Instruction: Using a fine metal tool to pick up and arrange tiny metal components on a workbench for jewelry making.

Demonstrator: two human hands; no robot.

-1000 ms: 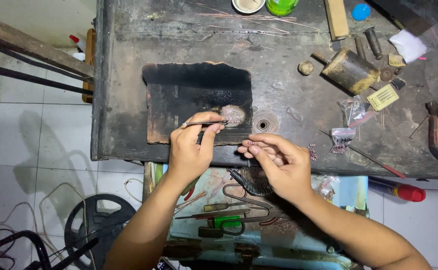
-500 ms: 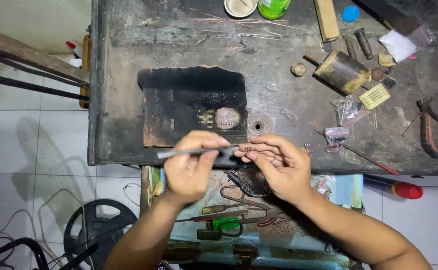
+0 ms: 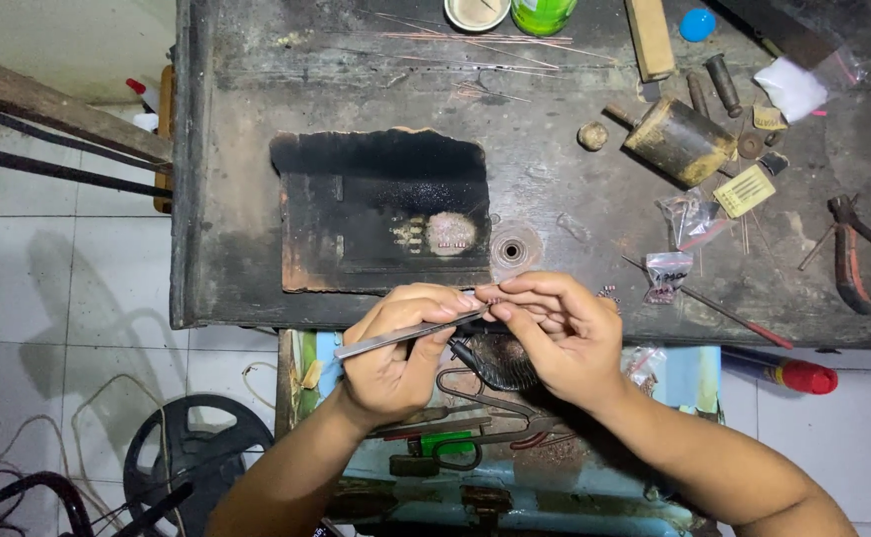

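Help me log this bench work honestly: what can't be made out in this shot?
- Head view: whatever the tweezers in the left hand meet at their tips is too small, and the right hand fingers cover it.
- Head view: the jar and green bottle are cut off by the top edge.
- Head view: the tools in the open drawer lie partly under both forearms.
- Head view: contents of the small plastic bags are too small.

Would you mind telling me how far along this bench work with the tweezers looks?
Done: a small round piece lies on the charred board. In hand: left hand holds tweezers, tips meeting the right hand fingertips; what they pinch is too small to tell. Left: wires lie untouched.
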